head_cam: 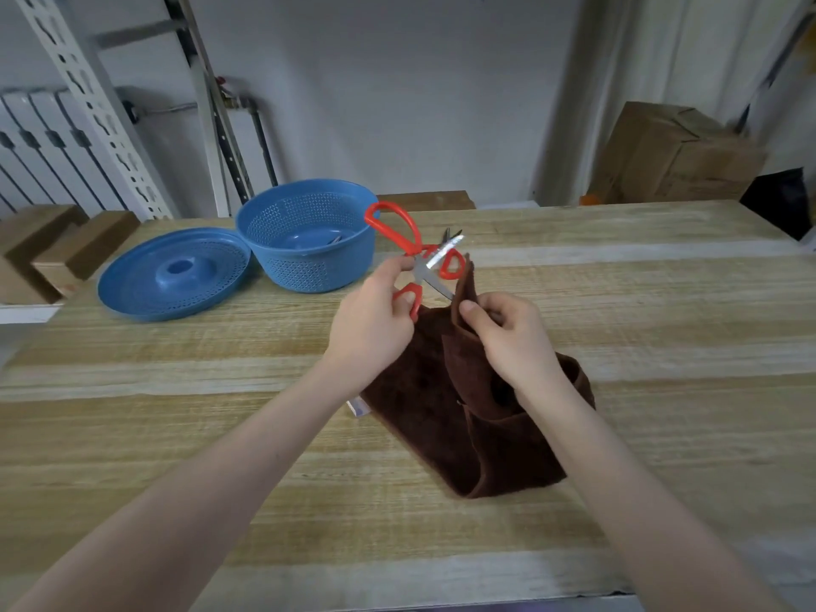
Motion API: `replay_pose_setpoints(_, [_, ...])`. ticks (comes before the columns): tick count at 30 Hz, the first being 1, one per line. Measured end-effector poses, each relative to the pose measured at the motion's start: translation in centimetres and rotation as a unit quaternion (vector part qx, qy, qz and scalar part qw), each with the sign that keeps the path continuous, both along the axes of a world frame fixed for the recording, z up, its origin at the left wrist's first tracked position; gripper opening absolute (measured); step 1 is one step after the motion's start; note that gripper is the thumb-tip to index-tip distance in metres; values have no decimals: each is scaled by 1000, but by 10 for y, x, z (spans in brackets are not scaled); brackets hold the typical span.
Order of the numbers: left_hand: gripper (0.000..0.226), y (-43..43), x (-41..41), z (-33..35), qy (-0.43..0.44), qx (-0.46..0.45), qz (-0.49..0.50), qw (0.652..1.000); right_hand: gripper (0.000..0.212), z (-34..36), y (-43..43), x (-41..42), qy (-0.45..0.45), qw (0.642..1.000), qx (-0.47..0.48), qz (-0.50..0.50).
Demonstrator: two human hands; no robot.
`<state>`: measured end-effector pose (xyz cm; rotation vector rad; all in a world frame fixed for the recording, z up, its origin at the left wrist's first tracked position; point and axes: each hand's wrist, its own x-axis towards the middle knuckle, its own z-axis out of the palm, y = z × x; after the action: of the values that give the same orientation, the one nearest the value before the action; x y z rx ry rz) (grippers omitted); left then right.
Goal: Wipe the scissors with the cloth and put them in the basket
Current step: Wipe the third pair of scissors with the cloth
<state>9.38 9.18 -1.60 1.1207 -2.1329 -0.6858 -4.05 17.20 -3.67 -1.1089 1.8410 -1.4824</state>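
My left hand (371, 320) grips red-handled scissors (419, 267) above the wooden table, with the handles spread apart. One steel blade points down to the right into a fold of the brown cloth (424, 404). My right hand (508, 337) pinches that fold around the blade, and the rest of the cloth hangs down onto the table. Another red loop (451, 265) and dark tips show just behind; I cannot tell whether they belong to the same pair. The blue perforated basket (309, 267) stands behind and left of my left hand, with a metal item partly visible inside.
A round blue lid (172, 276) lies flat to the left of the basket. Wooden blocks (66, 249) sit at the far left off the table's edge. A cardboard box (675, 156) and metal shelf posts (88, 95) stand beyond the table by the wall.
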Motion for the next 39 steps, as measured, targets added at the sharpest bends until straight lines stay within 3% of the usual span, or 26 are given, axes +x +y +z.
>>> replay_pose_setpoints(3, [39,-16,5,1,20,27,31,999,27,-6,7,-8,-80,997,0,-24])
replay_pose_setpoints(9, [43,8,-3,-1,12,-10,-27,1000,28,10,-10,8,-231,971,-50,-38])
replay_pose_setpoints(12, [49,16,-6,-2,4,-32,-49,998,24,11,-17,21,-184,982,-35,5])
replay_pose_setpoints(15, [53,21,-7,-2,-21,-43,-62,997,26,8,-21,23,-117,992,-41,-19])
replay_pose_setpoints(19, [48,13,-5,-3,-26,-45,-61,997,29,6,-17,21,-125,990,-64,-34])
replay_pose_setpoints(30, [41,6,-9,-4,-5,-23,-42,999,24,4,5,6,-109,993,-7,-51])
replay_pose_setpoints(34, [39,-20,4,-1,16,12,25,999,23,2,16,-7,-158,985,1,-74])
replay_pose_setpoints(39, [43,-15,7,0,-16,2,-62,998,25,15,7,-16,-269,953,-36,-136])
